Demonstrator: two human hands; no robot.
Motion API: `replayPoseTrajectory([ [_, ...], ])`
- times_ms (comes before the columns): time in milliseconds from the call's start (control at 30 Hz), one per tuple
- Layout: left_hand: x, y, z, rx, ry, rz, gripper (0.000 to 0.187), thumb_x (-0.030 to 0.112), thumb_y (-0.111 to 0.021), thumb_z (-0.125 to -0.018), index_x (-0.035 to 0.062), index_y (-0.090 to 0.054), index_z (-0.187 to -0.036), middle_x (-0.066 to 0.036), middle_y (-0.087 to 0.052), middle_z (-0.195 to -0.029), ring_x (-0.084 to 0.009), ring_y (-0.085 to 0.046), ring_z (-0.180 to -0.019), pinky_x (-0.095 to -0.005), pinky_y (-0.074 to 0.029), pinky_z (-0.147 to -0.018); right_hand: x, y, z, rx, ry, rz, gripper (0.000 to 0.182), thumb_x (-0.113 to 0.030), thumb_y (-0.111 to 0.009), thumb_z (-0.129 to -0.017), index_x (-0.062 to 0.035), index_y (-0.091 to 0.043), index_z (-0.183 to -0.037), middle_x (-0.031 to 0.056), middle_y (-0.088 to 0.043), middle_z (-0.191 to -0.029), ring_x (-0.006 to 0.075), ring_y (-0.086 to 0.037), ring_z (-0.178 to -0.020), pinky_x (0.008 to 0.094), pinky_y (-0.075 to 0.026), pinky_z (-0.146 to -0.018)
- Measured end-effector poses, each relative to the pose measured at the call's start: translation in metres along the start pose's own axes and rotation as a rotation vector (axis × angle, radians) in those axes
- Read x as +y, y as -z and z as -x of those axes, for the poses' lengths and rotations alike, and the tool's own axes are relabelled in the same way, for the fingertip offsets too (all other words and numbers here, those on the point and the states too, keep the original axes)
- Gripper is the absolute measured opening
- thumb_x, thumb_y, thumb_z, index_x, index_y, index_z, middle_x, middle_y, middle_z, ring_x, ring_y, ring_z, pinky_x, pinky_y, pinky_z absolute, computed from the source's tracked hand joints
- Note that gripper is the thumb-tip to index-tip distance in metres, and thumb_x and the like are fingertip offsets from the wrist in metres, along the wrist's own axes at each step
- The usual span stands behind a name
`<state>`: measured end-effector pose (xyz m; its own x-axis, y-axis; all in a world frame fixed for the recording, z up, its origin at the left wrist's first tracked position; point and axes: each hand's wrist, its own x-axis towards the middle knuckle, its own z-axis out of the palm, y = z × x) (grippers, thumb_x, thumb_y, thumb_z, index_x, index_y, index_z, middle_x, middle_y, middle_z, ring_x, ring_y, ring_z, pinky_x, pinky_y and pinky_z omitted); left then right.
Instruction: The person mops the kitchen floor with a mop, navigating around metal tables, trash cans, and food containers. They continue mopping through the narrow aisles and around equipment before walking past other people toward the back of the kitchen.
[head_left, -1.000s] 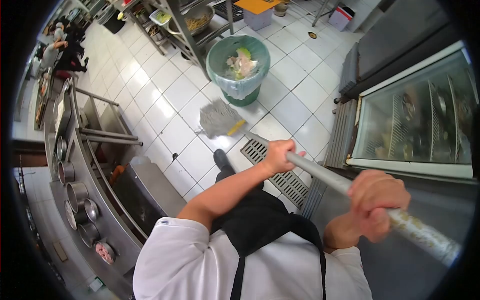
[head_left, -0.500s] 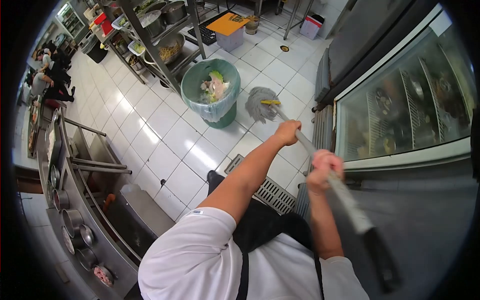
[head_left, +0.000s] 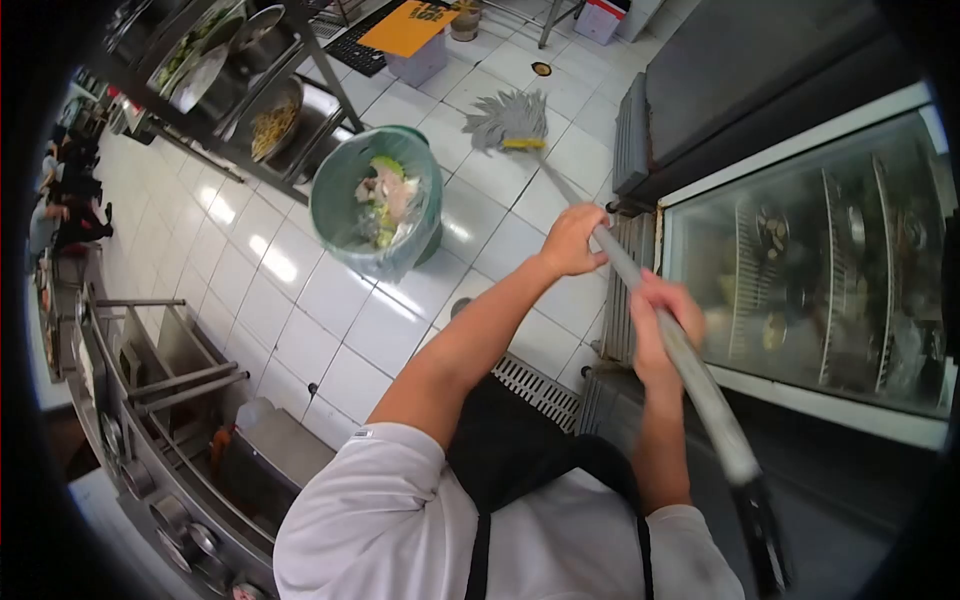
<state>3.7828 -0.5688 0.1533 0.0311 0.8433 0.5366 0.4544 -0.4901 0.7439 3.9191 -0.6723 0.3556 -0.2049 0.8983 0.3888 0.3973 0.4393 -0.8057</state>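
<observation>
A mop with a grey string head (head_left: 508,118) and a yellow clamp rests on the white tiled floor. Its grey handle (head_left: 700,385) slants down to the right and ends in a black grip (head_left: 762,540). My left hand (head_left: 575,240) is closed around the handle on the side nearer the mop head. Further up the handle, my right hand (head_left: 665,315) grips it too, slightly blurred. To the left of the mop stands a green bin (head_left: 330,200) with a clear liner and food scraps inside.
Metal shelving (head_left: 335,85) with bowls of food stands behind the bin. A glass-door fridge (head_left: 800,270) is at the right, a floor drain grate (head_left: 537,390) near my body. At the left are a steel counter (head_left: 120,440) with pots and people (head_left: 75,210) farther off.
The mop head has moved forward over the floor, its strands now spread out. Both hands keep their hold on the handle. The view has shifted, so the bin appears further left.
</observation>
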Motion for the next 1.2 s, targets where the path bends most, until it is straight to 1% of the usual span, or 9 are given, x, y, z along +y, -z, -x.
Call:
replayPoseTrajectory([
  [100,0.029,0.021,-0.057,-0.329,-0.016,0.159,0.035,0.03,-0.083,-0.068,0.0117,-0.053,-0.068,-0.009,-0.057,-0.062,-0.035,-0.06,-0.062,-0.0425,-0.047,-0.057,-0.044,0.024,-0.034,0.148,0.044,-0.24,0.017,-0.012,-0.064,-0.082,0.0048,-0.059,-0.079,0.0127,-0.06,-0.07,0.0262,-0.062,-0.072,0.0439,-0.052,-0.083],
  [200,0.013,0.016,-0.085,-0.339,-0.167,0.337,0.039,0.029,-0.081,-0.072,0.0124,-0.048,-0.06,-0.007,-0.048,-0.048,-0.033,-0.053,-0.047,-0.0404,-0.043,-0.047,-0.039,0.019,-0.087,0.195,0.216,-0.484,0.023,-0.017,-0.061,-0.086,0.0018,-0.053,-0.077,0.0083,-0.048,-0.059,0.0207,-0.053,-0.056,0.0381,-0.05,-0.061],
  [400,-0.02,-0.007,-0.141,-0.095,-0.156,0.282,0.033,0.021,-0.077,-0.075,0.0117,-0.049,-0.062,-0.008,-0.049,-0.05,-0.0299,-0.055,-0.048,-0.0383,-0.043,-0.046,0.01,0.017,-0.173,0.163,0.405,-0.572,0.026,-0.024,-0.063,-0.09,-0.0031,-0.048,-0.084,0.0028,-0.044,-0.056,0.0166,-0.05,-0.047,0.0331,-0.047,-0.047],
  [633,-0.13,-0.023,-0.228,-0.09,-0.13,0.148,0.028,0.015,-0.074,-0.077,0.0096,-0.049,-0.065,-0.009,-0.054,-0.057,-0.0324,-0.056,-0.054,-0.0422,-0.045,-0.054,0.101,-0.021,-0.266,0.134,0.439,-0.544,0.029,-0.028,-0.064,-0.09,-0.0042,-0.051,-0.082,0.004,-0.048,-0.056,0.0166,-0.048,-0.041,0.0329,-0.046,-0.043],
  [767,-0.229,-0.038,-0.293,-0.113,-0.009,-0.008,0.023,0.01,-0.071,-0.077,0.0064,-0.05,-0.069,-0.012,-0.054,-0.063,-0.0367,-0.058,-0.067,-0.0462,-0.046,-0.065,0.205,-0.071,-0.324,0.243,0.358,-0.559,0.027,-0.024,-0.06,-0.088,-0.0022,-0.05,-0.076,0.0084,-0.053,-0.058,0.0196,-0.053,-0.049,0.0355,-0.049,-0.051],
  [900,-0.329,-0.047,-0.34,-0.144,0.318,-0.282,0.013,0.009,-0.067,-0.078,0.0093,-0.058,-0.087,-0.015,-0.061,-0.094,-0.0339,-0.061,-0.093,-0.0442,-0.048,-0.077,0.285,-0.122,-0.382,0.204,0.146,-0.541,0.014,-0.014,-0.054,-0.086,-0.0014,-0.052,-0.081,0.0077,-0.054,-0.064,0.0175,-0.056,-0.062,0.0461,-0.054,-0.083],
  [967,-0.344,-0.037,-0.371,-0.3,0.396,-0.475,0.018,0.008,-0.067,-0.078,0.0111,-0.059,-0.094,-0.014,-0.06,-0.106,-0.0323,-0.061,-0.097,-0.0442,-0.048,-0.082,0.302,-0.132,-0.406,0.142,0.089,-0.443,0.008,-0.009,-0.051,-0.085,-0.0017,-0.051,-0.083,0.0055,-0.05,-0.064,0.0157,-0.052,-0.064,0.0503,-0.05,-0.091],
  [1067,-0.326,-0.044,-0.403,-0.118,0.32,-0.373,0.02,0.01,-0.073,-0.072,0.0073,-0.058,-0.084,-0.014,-0.06,-0.089,-0.0369,-0.06,-0.091,-0.0467,-0.046,-0.086,0.291,-0.102,-0.452,0.144,0.102,-0.602,0.013,-0.011,-0.055,-0.086,0.0008,-0.054,-0.082,0.009,-0.058,-0.069,0.0179,-0.058,-0.066,0.0461,-0.052,-0.091],
  [1200,-0.25,-0.041,-0.435,0.015,0.216,-0.259,0.027,0.017,-0.08,-0.07,0.0061,-0.057,-0.079,-0.013,-0.061,-0.078,-0.0369,-0.061,-0.081,-0.0434,-0.05,-0.085,0.223,-0.022,-0.512,-0.031,0.107,-0.673,0.023,-0.016,-0.067,-0.085,0.0,-0.054,-0.076,0.007,-0.055,-0.062,0.0187,-0.057,-0.06,0.0389,-0.054,-0.072],
])
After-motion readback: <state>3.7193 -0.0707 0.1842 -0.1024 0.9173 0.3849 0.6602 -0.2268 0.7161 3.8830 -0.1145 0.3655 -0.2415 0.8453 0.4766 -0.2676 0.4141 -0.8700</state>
